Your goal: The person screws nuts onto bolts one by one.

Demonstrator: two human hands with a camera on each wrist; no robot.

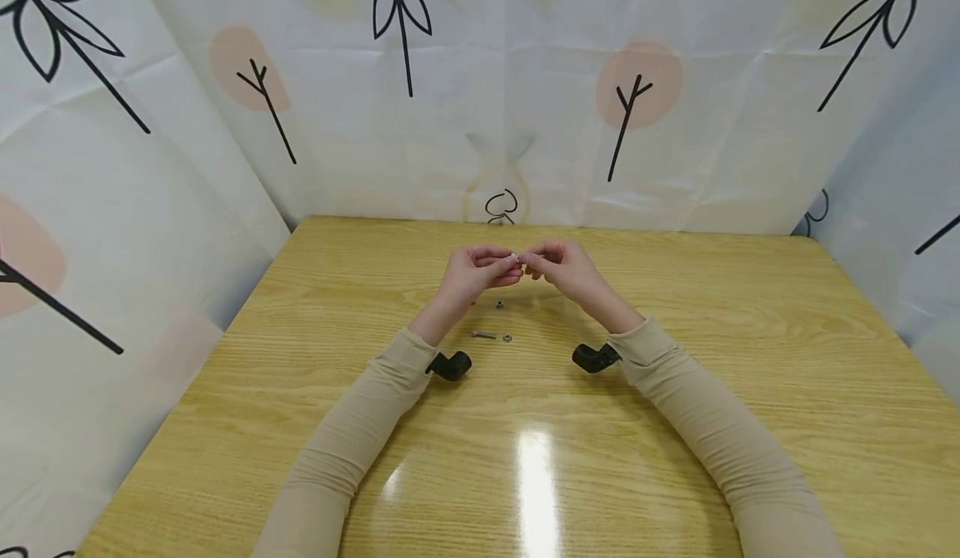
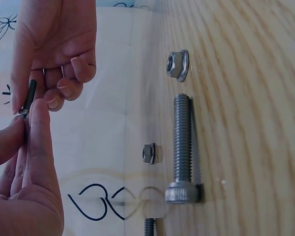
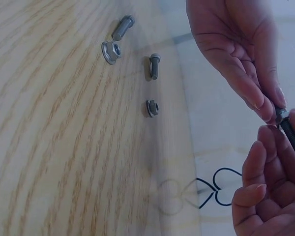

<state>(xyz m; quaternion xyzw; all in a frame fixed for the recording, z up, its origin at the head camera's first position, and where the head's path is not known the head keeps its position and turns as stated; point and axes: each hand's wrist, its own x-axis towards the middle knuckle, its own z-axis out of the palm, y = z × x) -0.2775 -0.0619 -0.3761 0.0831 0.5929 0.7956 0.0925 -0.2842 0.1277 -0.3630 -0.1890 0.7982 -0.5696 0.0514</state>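
Nearest me are two beige sleeves [image 1: 382, 416], reaching inward across the wooden table [image 1: 787, 349], with black wrist mounts [image 1: 451, 366] below the cuffs. Between them lies a socket-head bolt [image 2: 182, 142], on its side as its narrow ends invite, its threaded end pointing toward a flanged nut [image 2: 177, 65]. That nut sits on its wide flange, which probably keeps it steady. A little farther off is a second pair: another nut [image 3: 153, 108], also flange down, and another bolt [image 3: 155, 67] lying flat. Keeping each nut near a bolt seems to make matching easy.

Beyond these, raised clear of the table, the hands meet over a dark bolt [image 2: 30, 94] with a nut-like piece [image 3: 282, 116] on it. The left hand [image 1: 480, 271] pinches that piece between thumb and fingers; the right hand [image 1: 566, 272] has thumb and fingers closed on the shank, its spare fingers loosely curled. Fingertip grips suit such small parts, I'd say, leaving room to turn them.

Behind everything hangs white cloth [image 1: 517, 116] with printed leaves.
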